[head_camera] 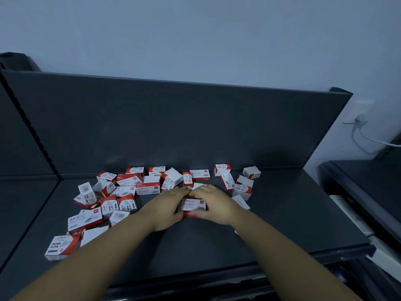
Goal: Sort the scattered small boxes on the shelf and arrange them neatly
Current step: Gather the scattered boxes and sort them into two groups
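Two grips on one small box [193, 205]: left hand [171, 206] and right hand [214, 205] clasp its sides (sorting barely begun); next, align it.

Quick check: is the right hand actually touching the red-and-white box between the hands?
Touching. The head view shows the right hand curled over the right end of the box, its thumb lying along the near red edge, with no gap.
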